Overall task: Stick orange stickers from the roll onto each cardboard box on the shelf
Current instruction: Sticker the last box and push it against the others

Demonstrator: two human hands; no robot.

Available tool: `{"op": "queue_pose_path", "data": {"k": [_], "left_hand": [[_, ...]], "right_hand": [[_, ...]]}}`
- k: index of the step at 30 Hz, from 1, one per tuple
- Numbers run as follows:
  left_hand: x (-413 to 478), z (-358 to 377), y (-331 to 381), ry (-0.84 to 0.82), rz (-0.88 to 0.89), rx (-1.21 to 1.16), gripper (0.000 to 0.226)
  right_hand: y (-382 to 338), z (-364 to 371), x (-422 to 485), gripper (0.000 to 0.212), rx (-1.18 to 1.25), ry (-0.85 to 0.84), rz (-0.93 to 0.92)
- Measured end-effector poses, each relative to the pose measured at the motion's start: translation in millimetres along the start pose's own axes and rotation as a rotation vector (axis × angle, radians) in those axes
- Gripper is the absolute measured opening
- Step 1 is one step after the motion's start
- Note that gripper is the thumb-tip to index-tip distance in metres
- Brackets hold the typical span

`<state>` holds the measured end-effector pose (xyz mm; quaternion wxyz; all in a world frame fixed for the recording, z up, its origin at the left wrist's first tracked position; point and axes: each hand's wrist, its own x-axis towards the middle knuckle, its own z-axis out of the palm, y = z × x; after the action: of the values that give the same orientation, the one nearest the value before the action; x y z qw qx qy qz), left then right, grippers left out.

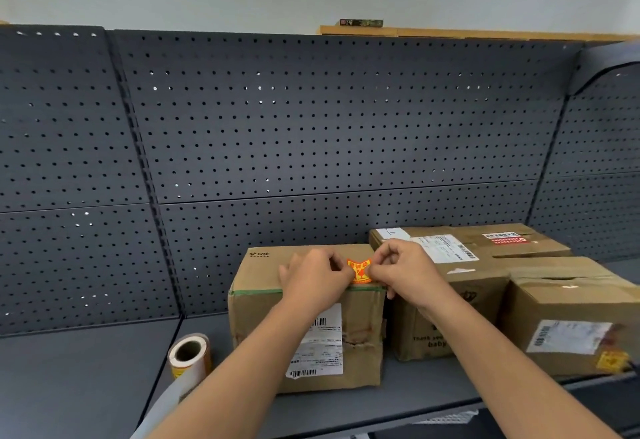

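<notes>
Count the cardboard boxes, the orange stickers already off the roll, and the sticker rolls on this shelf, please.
Cardboard boxes: 3 (left box, back box, right box)
Orange stickers off the roll: 2 (held sticker, pinched by left hand and right hand; stuck sticker on right box)
Sticker roll: 1
Total: 6

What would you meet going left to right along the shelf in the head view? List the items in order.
sticker roll → left box, where the left hand and right hand pinch an orange sticker → middle box → right box. Rear box left out: it overlaps.
</notes>
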<state>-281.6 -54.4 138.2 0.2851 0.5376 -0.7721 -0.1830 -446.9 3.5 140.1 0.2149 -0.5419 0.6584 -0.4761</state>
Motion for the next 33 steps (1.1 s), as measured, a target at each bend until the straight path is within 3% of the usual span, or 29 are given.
{"op": "queue_pose_path", "data": {"k": [7,28,33], "left_hand": [[-4.5,2.8,-0.7,0.018,0.032,0.073,0.022],[-13.3,5.8,-3.9,0.000,0.089,0.185,0.019],[-14.5,5.2,-4.1,-0.019,0.078,0.189,0.020]], "right_hand": [[2.0,9.3,-1.2,0.026,-0.095,0.037,-0.019],[-1.9,16.9,-21.5,0.015,-0.096,0.035,-0.011],[0.5,22.4,-29.8,0.029,-0.121,0.082,-0.060]]}}
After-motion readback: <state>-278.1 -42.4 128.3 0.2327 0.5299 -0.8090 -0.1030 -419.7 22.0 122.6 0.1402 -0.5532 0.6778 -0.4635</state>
